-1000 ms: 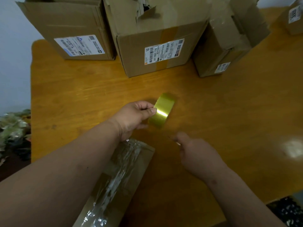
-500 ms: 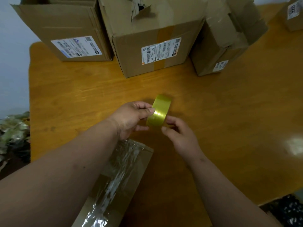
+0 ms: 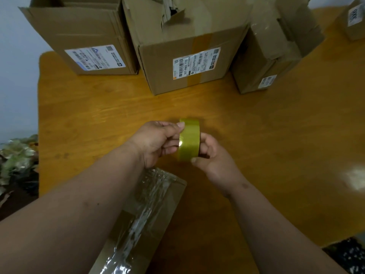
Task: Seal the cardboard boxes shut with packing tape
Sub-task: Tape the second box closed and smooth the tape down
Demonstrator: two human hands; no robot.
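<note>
One label I can partly read

On the middle cardboard box (image 3: 189,46), the white shipping label (image 3: 196,63) shows "507-P802 T70" as best I can make out, beside barcodes. The labels on the left box (image 3: 94,59), the right box (image 3: 267,81) and the far-right box (image 3: 353,14) are too blurred for me.

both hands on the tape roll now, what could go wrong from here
1. The tape roll is held in the air by both the left hand and right hand; no free tape end shows, so finding it may be fiddly.
2. The middle box has a torn top flap, so tape may not close it flat.
</note>
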